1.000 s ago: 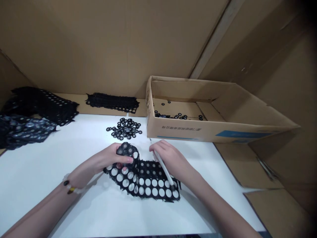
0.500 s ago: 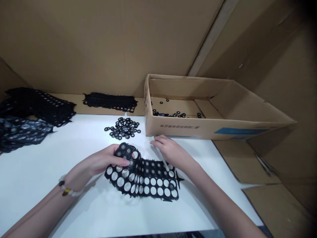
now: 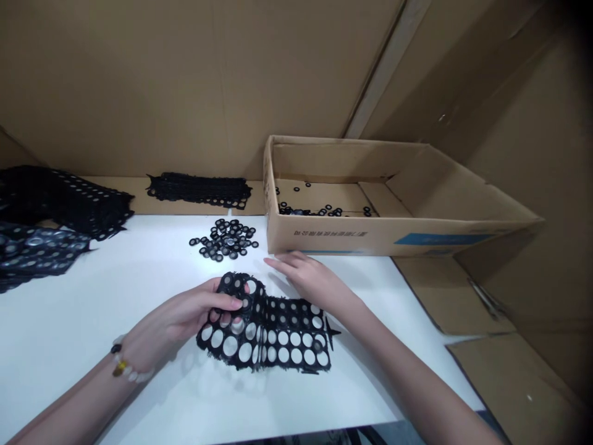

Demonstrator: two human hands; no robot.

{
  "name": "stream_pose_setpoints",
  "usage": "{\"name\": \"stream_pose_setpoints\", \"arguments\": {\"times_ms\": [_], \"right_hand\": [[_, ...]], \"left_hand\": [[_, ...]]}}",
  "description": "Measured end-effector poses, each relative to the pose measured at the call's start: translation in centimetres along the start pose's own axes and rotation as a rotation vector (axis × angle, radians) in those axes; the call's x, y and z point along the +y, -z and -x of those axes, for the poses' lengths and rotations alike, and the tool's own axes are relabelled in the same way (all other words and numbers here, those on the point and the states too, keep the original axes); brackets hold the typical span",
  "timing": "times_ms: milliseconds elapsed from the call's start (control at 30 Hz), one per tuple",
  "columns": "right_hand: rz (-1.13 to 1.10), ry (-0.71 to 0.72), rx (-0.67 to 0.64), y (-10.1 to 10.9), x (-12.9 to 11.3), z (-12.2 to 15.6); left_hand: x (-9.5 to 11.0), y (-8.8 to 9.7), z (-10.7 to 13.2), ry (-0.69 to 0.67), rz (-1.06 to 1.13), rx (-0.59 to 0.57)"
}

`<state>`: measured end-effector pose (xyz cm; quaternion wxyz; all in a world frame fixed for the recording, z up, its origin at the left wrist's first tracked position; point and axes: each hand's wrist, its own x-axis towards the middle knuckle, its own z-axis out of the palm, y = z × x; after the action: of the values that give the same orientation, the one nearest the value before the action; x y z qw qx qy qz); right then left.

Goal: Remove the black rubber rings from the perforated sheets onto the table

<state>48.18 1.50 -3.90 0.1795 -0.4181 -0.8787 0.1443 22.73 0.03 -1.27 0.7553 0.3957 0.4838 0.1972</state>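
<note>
— How's the light?

— Bright and even, coming from overhead. The white table (image 3: 83,309) is nearly blown out, but there is no hard glare on it.

— Shadows?

— Only soft ones. A pale grey smear lies under the left hand (image 3: 185,315) and its forearm, toward 5 o'clock. There's a faint one beneath the punched black sheet (image 3: 264,312) that hand grips, and another under the flat right hand (image 3: 306,281). The cardboard box (image 3: 370,238) is dimmer inside.

— And the edges?

— A dark vignette swallows the frame from 1 to 5 o'clock, and straight lines bow out there, as with a wide lens.

— Sharpness?

— The centre is crisp. The black heap (image 3: 37,247) at 9 o'clock is softer, with small glints on its rings.
</note>
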Motion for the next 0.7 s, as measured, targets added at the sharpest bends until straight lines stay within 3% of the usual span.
{"name": "stream_pose_setpoints", "arguments": {"times_ms": [67, 133, 200, 333, 467, 700], "right_hand": [[-0.230, -0.050, 0.120, -0.1, -1.3, 0.0], [-0.546, -0.130, 0.160, -0.2, -2.9, 0.1], [-0.790, -0.240, 0.107, -0.3, -4.5, 0.2], [-1.061, -0.360, -0.108, -0.4, -5.7, 0.2], [-1.115, -0.356, -0.211, -0.3, -5.2, 0.4], [-1.021, -0.385, -0.292, -0.2, -5.3, 0.6]], "left_hand": [[0.0, -0.2, 0.1, 0.016, 0.069, -0.044], [0.1, -0.5, 0.2, -0.026, 0.098, -0.073], [0.2, -0.8, 0.3, -0.104, 0.080, -0.090], [0.3, -1.3, 0.3, -0.174, 0.035, -0.115], [0.1, -1.6, 0.2, -0.141, -0.046, -0.161], [0.1, -1.7, 0.0, -0.142, -0.226, -0.070]]}}
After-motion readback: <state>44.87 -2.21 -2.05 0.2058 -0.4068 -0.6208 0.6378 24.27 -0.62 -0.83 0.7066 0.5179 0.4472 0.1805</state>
